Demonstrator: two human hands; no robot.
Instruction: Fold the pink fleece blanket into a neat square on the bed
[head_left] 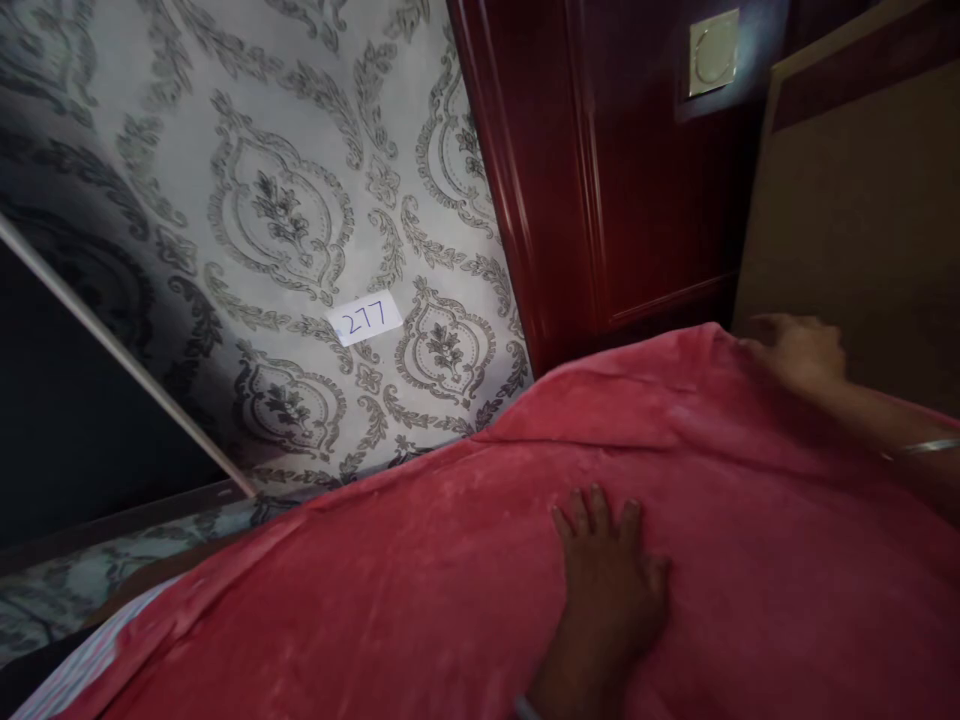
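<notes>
A red, velvety bed sheet [420, 570] covers the bed and fills the lower part of the view. Palm down, my left hand [611, 590] lies on it with the fingers spread and holds nothing. At the bed's far right, my right hand [802, 350] is at the sheet's raised edge. Its thumb side pinches the fabric, which is drawn up into a peak and folds beside it. The fingertips there are partly blurred and dim.
Patterned grey wallpaper [281, 215] carries a paper label [365, 317] reading 277. Beside it stand a glossy dark red wood panel [660, 200] with a switch plate [713, 53] and a brown board [855, 210]. A striped cloth [97, 655] shows at lower left.
</notes>
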